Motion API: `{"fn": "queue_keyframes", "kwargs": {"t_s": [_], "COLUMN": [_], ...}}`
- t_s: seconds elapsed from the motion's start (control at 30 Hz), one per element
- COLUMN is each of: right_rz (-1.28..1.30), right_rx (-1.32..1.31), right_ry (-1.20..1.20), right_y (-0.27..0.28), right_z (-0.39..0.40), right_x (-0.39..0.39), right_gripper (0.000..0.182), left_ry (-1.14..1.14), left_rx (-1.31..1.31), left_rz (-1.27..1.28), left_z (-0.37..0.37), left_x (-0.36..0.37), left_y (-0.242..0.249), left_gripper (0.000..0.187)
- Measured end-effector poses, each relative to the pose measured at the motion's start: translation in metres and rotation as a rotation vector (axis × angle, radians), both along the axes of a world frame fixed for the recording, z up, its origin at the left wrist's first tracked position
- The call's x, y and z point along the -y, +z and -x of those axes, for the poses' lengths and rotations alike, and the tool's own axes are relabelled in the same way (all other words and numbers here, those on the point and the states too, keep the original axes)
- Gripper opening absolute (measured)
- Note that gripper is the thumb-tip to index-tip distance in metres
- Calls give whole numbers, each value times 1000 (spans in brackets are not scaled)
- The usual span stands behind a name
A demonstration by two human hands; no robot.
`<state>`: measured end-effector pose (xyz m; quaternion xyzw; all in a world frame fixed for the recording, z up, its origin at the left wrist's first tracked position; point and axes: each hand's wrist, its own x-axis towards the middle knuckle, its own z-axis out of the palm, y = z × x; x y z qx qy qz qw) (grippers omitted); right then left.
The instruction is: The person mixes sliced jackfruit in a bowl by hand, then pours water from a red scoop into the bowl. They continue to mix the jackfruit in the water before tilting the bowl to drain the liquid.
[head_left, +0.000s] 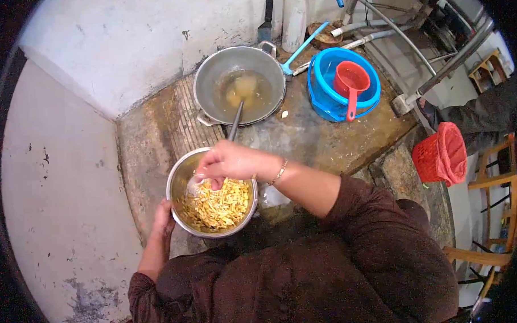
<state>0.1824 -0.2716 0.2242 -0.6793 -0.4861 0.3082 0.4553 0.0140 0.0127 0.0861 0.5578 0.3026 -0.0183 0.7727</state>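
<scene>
A round metal bowl [250,216] holds a heap of yellow, thin-cut strips [217,205]. My left hand [165,218] grips the bowl's left rim. Over the bowl's upper part, my right hand [230,161] has its fingers curled downward. Something pale and translucent shows by its fingertips, but I cannot make out what it is. Just beyond the bowl stands a large grey wok [204,86] with murky liquid and pale lumps in it. A utensil with a dark handle [236,121] leans out over the wok's near rim.
A blue bucket [325,105] with a red dipper [352,78] stands right of the wok, near a blue long-handled tool [306,49]. A dark-handled spatula [266,27] leans on the back wall. At right are a red basket [429,158], metal frame legs and another person's leg [479,117].
</scene>
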Motion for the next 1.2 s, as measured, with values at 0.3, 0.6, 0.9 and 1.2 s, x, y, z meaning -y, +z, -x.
{"fn": "queue_keyframes", "kwargs": {"t_s": [0.3,0.6,0.9,1.2], "right_rz": [447,1130,250,-45], "right_rx": [544,17,-717,-824], "right_ry": [-24,-630,-1288,-1331], "right_y": [-62,2,-83,-75], "right_z": [-25,-92,-132,-165], "right_x": [51,229,313,302], "right_gripper": [34,51,70,26], "left_ry": [101,-148,-167,-143], "left_rx": [-110,-497,-495,-346], "left_rz": [218,-293,-10,-224], "left_z": [15,28,31,10], "left_x": [-27,-36,-33,8], "left_y": [-66,-40,-47,21], "left_gripper": [30,52,41,25]}}
